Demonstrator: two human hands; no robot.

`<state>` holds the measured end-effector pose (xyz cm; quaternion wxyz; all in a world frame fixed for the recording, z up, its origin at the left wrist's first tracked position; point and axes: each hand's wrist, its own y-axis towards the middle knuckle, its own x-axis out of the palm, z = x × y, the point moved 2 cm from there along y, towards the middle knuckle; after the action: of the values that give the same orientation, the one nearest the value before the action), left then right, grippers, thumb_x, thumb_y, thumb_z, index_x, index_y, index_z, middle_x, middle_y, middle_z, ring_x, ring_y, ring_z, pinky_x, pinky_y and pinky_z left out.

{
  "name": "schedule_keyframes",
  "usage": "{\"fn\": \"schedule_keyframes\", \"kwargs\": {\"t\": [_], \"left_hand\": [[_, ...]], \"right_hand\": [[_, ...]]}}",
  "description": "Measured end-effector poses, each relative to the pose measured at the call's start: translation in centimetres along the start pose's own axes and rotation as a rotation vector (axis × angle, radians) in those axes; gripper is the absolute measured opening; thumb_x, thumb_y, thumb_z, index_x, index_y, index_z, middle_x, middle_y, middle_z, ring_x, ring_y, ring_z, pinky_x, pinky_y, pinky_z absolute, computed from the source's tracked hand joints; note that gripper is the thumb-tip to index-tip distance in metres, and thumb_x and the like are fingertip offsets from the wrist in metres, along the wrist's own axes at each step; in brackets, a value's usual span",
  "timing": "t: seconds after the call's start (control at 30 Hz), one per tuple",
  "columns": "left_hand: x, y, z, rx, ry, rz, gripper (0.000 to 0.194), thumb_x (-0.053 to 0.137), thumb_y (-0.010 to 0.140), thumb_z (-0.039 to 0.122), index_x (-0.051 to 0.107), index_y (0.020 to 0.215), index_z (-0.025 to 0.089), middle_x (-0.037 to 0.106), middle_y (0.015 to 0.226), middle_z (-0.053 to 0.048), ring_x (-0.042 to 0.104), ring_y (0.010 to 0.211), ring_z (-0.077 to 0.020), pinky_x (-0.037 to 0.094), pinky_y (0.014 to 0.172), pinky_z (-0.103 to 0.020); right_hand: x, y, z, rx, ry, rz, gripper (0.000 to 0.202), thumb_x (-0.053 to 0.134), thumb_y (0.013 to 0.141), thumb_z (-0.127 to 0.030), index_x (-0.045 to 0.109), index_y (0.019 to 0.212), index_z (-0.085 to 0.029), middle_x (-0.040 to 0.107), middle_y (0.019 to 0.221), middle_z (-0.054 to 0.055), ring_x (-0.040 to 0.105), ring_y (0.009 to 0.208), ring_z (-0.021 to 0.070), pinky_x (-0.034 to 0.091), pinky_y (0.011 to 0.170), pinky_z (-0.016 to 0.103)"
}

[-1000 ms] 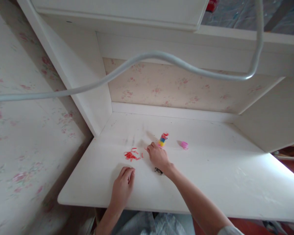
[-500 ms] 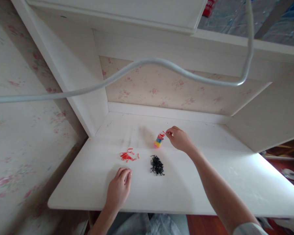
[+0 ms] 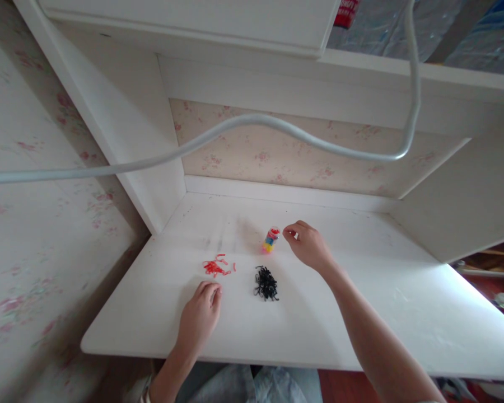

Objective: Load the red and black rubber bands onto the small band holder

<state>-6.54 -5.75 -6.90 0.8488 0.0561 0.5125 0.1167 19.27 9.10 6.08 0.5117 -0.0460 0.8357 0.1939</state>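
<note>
A small clear jar (image 3: 271, 239) stands on the white desk, with pink, yellow, blue and red layers inside. My right hand (image 3: 306, 242) is just right of its mouth, apart from it. Thumb and forefinger curl together there, and nothing shows between them. To the left lies a loose pile of red rubber bands (image 3: 214, 267). My left hand (image 3: 200, 313) rests on the desk just below that pile, fingers curled against the thumb; whatever they may hold is hidden. Between the hands sits a heap of black rubber bands (image 3: 266, 284).
The white desk (image 3: 315, 336) has a low back ledge and side panels. A pale cable (image 3: 252, 119) crosses the upper view, in front of the shelf (image 3: 185, 22). Flowered wallpaper (image 3: 21, 252) covers the wall at left.
The red rubber band that my right hand pinched at the jar's mouth no longer shows in its fingers. That hand is now slightly away from the jar. My left hand stays nearly in place.
</note>
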Motion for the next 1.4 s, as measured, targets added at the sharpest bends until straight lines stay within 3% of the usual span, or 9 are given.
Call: {"fn": "schedule_keyframes", "kwargs": {"t": [0.17,0.3,0.5,0.67,0.8,0.97,1.4], "left_hand": [[-0.3,2.0,0.3,-0.062,0.241,0.008,0.022,0.043,0.092,0.033,0.059,0.103,0.023,0.063,0.109,-0.004,0.065,0.081,-0.0158,0.047,0.064,-0.025],[-0.2,2.9,0.6,-0.073,0.356,-0.019,0.024,0.037,0.094,0.033,0.059,0.098,0.023,0.064,0.106,-0.004,0.064,0.074,-0.0152,0.044,0.058,-0.025],[0.0,3.0,0.9,-0.031,0.391,-0.023,0.021,0.036,0.094,0.024,0.057,0.095,0.023,0.063,0.103,-0.003,0.064,0.075,-0.0156,0.043,0.057,-0.025],[-1.2,3.1,1.5,-0.044,0.422,0.031,0.023,0.034,0.096,0.026,0.056,0.103,0.021,0.061,0.104,-0.005,0.063,0.074,-0.0153,0.040,0.053,-0.024],[-2.7,4.2,2.7,-0.075,0.474,0.085,0.027,0.030,0.097,0.029,0.055,0.106,0.021,0.060,0.102,-0.005,0.062,0.068,-0.0147,0.036,0.049,-0.025],[-3.7,6.6,5.5,-0.063,0.441,0.117,0.028,0.031,0.097,0.031,0.056,0.105,0.021,0.058,0.103,-0.005,0.060,0.067,-0.0143,0.036,0.049,-0.025],[-3.7,12.9,12.3,0.102,0.127,0.140,0.022,0.038,0.096,0.030,0.058,0.097,0.021,0.060,0.102,-0.003,0.061,0.086,-0.0148,0.043,0.072,-0.024]], "right_hand": [[2.9,-4.5,-1.0,-0.033,0.183,-0.090,0.019,0.050,0.088,-0.027,0.068,0.085,-0.022,0.062,0.087,0.001,0.054,0.067,0.0108,0.039,0.064,0.023],[5.4,-8.0,-1.0,0.026,0.379,-0.131,0.022,0.048,0.090,-0.030,0.067,0.084,-0.022,0.061,0.083,0.001,0.052,0.064,0.0106,0.040,0.061,0.022],[7.6,-12.0,1.8,0.149,0.491,-0.070,0.028,0.046,0.091,-0.037,0.068,0.086,-0.020,0.060,0.081,0.003,0.050,0.060,0.0116,0.040,0.060,0.024],[8.9,-14.4,4.5,0.266,0.507,0.012,0.034,0.045,0.091,-0.044,0.068,0.086,-0.019,0.062,0.081,0.005,0.054,0.064,0.0133,0.041,0.059,0.024],[8.9,-14.9,5.1,0.293,0.554,0.071,0.037,0.044,0.091,-0.046,0.068,0.088,-0.018,0.062,0.081,0.006,0.056,0.066,0.0141,0.042,0.059,0.024],[8.6,-14.7,4.6,0.238,0.553,0.044,0.033,0.045,0.092,-0.043,0.068,0.089,-0.019,0.060,0.079,0.004,0.053,0.061,0.0125,0.040,0.057,0.024],[8.4,-14.7,4.9,0.236,0.573,0.052,0.028,0.046,0.092,-0.036,0.068,0.087,-0.020,0.059,0.079,0.003,0.053,0.062,0.0113,0.039,0.058,0.021]]}}
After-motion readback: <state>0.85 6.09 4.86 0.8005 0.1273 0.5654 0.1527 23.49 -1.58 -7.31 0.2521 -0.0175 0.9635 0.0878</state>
